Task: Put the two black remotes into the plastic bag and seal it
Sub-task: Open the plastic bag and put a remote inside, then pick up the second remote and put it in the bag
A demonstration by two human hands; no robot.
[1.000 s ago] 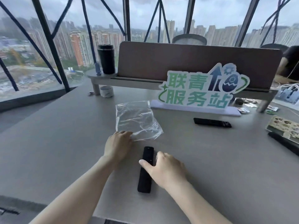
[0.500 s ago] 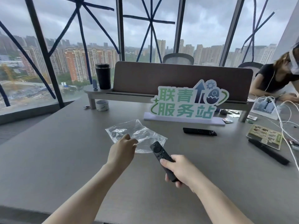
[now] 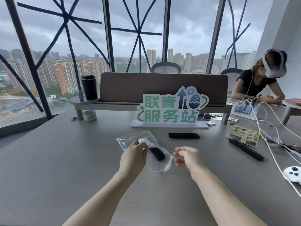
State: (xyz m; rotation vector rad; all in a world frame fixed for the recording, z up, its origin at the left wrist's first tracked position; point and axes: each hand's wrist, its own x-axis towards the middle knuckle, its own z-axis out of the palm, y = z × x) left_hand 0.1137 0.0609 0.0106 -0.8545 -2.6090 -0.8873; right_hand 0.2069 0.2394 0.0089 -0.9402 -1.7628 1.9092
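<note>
A clear plastic bag point(image 3: 130, 139) is lifted above the grey table point(image 3: 65, 160) with its mouth held wide toward me. One black remote point(image 3: 157, 153) lies inside it, its near end showing through the opening. My left hand point(image 3: 135, 154) pinches the left rim of the bag. My right hand point(image 3: 187, 156) grips the right rim, fingers curled. The second black remote point(image 3: 184, 135) lies flat on the table beyond the bag, just in front of the sign.
A green-and-white sign point(image 3: 171, 110) stands behind the remote. To the right lie a long black bar point(image 3: 246, 149), a printed card point(image 3: 243, 133), white cables point(image 3: 268, 136) and a white controller point(image 3: 293, 173). A person sits at the far right point(image 3: 260, 85). A black tumbler point(image 3: 89, 87) stands back left.
The first remote went from my right hand into the bag. My right hand let go of it and took the bag's right rim. The bag is now raised and spread.
</note>
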